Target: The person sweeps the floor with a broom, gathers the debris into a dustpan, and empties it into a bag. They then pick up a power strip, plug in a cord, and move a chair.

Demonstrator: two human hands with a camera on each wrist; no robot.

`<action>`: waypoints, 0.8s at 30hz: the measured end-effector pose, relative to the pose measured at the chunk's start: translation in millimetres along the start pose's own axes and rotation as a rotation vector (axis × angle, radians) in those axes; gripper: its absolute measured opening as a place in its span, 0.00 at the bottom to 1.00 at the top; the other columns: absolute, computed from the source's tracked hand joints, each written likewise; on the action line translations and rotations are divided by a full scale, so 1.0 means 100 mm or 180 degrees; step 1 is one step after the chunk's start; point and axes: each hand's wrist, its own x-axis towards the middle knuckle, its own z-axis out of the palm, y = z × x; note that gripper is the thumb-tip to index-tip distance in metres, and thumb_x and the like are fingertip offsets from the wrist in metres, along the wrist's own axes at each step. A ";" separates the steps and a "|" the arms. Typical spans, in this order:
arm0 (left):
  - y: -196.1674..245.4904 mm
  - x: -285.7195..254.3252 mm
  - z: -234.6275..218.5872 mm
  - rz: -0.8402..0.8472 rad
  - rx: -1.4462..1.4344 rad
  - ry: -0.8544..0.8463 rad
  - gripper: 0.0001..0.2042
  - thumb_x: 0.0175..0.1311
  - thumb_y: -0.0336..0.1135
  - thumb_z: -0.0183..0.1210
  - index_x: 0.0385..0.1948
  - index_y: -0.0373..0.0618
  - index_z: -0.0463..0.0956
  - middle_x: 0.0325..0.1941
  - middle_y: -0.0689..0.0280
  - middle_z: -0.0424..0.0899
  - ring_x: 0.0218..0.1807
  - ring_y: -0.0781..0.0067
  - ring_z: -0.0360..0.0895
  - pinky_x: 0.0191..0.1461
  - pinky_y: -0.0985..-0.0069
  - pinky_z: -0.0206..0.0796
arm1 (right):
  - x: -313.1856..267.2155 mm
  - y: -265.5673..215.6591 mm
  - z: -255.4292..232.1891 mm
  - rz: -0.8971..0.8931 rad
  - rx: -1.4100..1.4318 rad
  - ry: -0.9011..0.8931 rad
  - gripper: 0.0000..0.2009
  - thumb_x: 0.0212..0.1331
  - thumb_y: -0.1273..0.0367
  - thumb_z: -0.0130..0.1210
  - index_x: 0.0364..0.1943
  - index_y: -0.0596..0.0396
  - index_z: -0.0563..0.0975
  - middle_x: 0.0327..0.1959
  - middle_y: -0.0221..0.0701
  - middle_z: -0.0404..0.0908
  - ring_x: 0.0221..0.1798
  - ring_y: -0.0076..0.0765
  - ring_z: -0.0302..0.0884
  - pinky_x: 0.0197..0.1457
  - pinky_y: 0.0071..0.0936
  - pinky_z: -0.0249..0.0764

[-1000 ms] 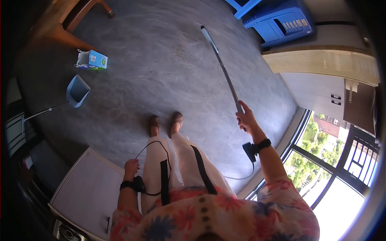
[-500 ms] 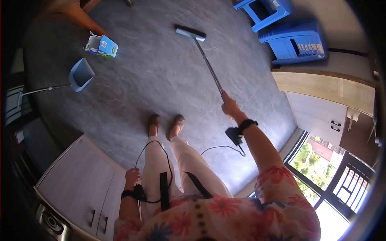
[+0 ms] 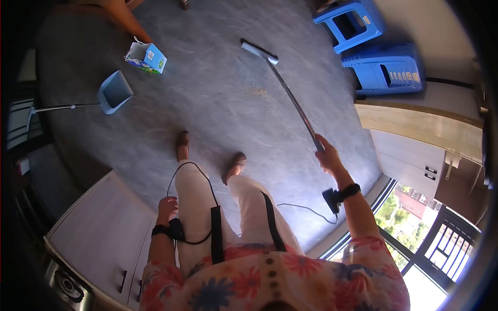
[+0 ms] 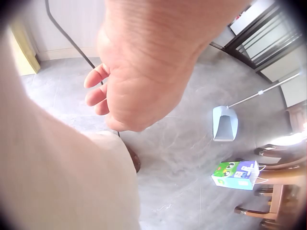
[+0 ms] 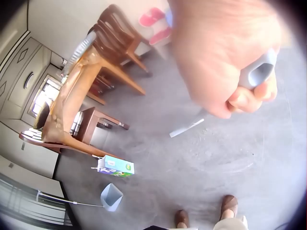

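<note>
In the head view, the right hand (image 3: 329,155) grips the upper end of a long-handled broom (image 3: 293,98). Its pale head (image 3: 259,53), edged with dark bristles, is beyond a small patch of light crumbs (image 3: 255,92) on the grey floor. Seen from the right wrist, curled fingers wrap the hollow grey handle end (image 5: 261,72), and the broom head (image 5: 187,128) lies farther off. The left hand (image 3: 167,207) hangs beside the thigh, fingers loosely curled. A thin dark cable (image 4: 69,38) runs behind those fingers in the left wrist view.
A blue long-handled dustpan (image 3: 115,93) and a blue-green carton bag (image 3: 148,56) stand on the left. Blue plastic stools (image 3: 386,70) are at upper right. A low cabinet (image 3: 98,228) flanks the left leg. A wooden table and chairs (image 5: 120,38) show beyond.
The broom head has turned from edge-on to crosswise, then shifted right in view as the right hand moved right. One foot has stepped left. The left hand stays low by the thigh.
</note>
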 end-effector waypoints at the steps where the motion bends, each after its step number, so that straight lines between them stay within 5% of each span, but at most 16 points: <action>1: 0.11 -0.01 -0.14 0.0004 -0.0081 -0.0005 0.11 0.51 0.28 0.51 0.37 0.43 0.77 0.21 0.67 0.76 0.19 0.75 0.73 0.18 0.78 0.62 | 0.22 -0.26 0.06 0.0017 0.0078 0.0060 0.30 0.48 0.75 0.46 0.59 0.36 0.63 0.27 0.44 0.77 0.20 0.44 0.76 0.19 0.36 0.72; 4: 0.44 0.06 -0.66 0.0383 0.0356 0.0300 0.10 0.51 0.28 0.52 0.35 0.41 0.78 0.20 0.65 0.77 0.18 0.75 0.73 0.18 0.78 0.62 | 0.72 -1.03 0.27 0.0236 0.0149 0.0007 0.30 0.48 0.75 0.43 0.60 0.36 0.62 0.27 0.44 0.77 0.17 0.42 0.75 0.14 0.36 0.70; 6: 0.70 0.17 -1.16 0.0552 0.0609 0.0569 0.10 0.51 0.29 0.52 0.34 0.41 0.79 0.18 0.65 0.77 0.19 0.76 0.74 0.19 0.78 0.64 | 0.82 -1.37 0.47 0.0141 -0.0097 -0.0064 0.31 0.49 0.75 0.41 0.62 0.36 0.59 0.30 0.49 0.78 0.24 0.49 0.78 0.23 0.41 0.74; 8: 0.96 0.37 -1.77 0.0838 0.0679 0.0774 0.10 0.51 0.30 0.52 0.34 0.41 0.79 0.21 0.61 0.79 0.23 0.70 0.77 0.27 0.75 0.68 | 0.71 -1.31 0.74 0.0012 -0.0326 -0.0111 0.31 0.49 0.75 0.41 0.62 0.36 0.58 0.32 0.52 0.77 0.30 0.54 0.78 0.29 0.43 0.74; 10: 1.00 0.82 -2.55 0.2078 0.1585 0.1388 0.10 0.52 0.30 0.51 0.34 0.41 0.79 0.26 0.58 0.81 0.30 0.62 0.79 0.37 0.73 0.69 | 0.43 -1.05 0.99 -0.0175 -0.0770 -0.0192 0.33 0.49 0.75 0.41 0.63 0.34 0.55 0.36 0.56 0.76 0.39 0.61 0.76 0.40 0.47 0.73; 11: 1.36 0.60 -2.78 0.2118 0.1465 0.1423 0.10 0.53 0.31 0.51 0.34 0.41 0.78 0.32 0.56 0.81 0.37 0.59 0.79 0.44 0.72 0.68 | 0.20 -0.92 1.05 -0.0212 -0.0991 -0.0234 0.33 0.50 0.75 0.41 0.64 0.34 0.54 0.37 0.58 0.75 0.43 0.63 0.74 0.44 0.48 0.71; 12: 1.87 0.22 -2.94 0.1706 0.1582 0.1522 0.10 0.53 0.30 0.52 0.35 0.42 0.78 0.32 0.57 0.81 0.38 0.61 0.79 0.44 0.71 0.68 | -0.05 -0.87 1.07 -0.0100 -0.1024 -0.0312 0.33 0.50 0.75 0.42 0.64 0.33 0.55 0.35 0.58 0.76 0.40 0.62 0.75 0.44 0.49 0.71; 14: 2.43 -0.11 -3.39 0.1738 0.2174 0.1920 0.10 0.54 0.30 0.51 0.37 0.42 0.78 0.33 0.58 0.81 0.39 0.61 0.78 0.46 0.71 0.67 | -0.53 -1.04 0.93 0.0114 -0.1198 -0.0536 0.32 0.50 0.74 0.45 0.63 0.34 0.55 0.30 0.54 0.77 0.38 0.60 0.76 0.44 0.49 0.71; 16: 2.39 0.31 -4.27 0.2883 0.1643 0.2299 0.12 0.54 0.28 0.51 0.40 0.43 0.76 0.36 0.59 0.79 0.41 0.61 0.76 0.47 0.70 0.66 | -0.82 -1.18 0.75 0.0123 -0.1146 -0.0557 0.32 0.50 0.74 0.45 0.63 0.34 0.56 0.30 0.53 0.77 0.37 0.59 0.76 0.43 0.48 0.71; 21: 3.33 -0.37 -5.18 0.3058 0.3309 0.3577 0.18 0.51 0.26 0.54 0.47 0.44 0.72 0.48 0.56 0.74 0.50 0.54 0.70 0.53 0.64 0.63 | -1.19 -1.56 0.48 -0.0089 -0.0867 -0.0395 0.31 0.49 0.73 0.47 0.61 0.36 0.60 0.26 0.47 0.78 0.32 0.51 0.78 0.37 0.42 0.74; 24: 3.60 -0.58 -5.49 0.3305 0.3425 0.4115 0.19 0.51 0.27 0.54 0.48 0.44 0.71 0.50 0.53 0.72 0.52 0.50 0.69 0.54 0.60 0.62 | -1.21 -2.12 0.44 0.1191 0.0521 -0.0545 0.31 0.50 0.73 0.51 0.63 0.44 0.59 0.18 0.32 0.73 0.16 0.28 0.72 0.17 0.25 0.68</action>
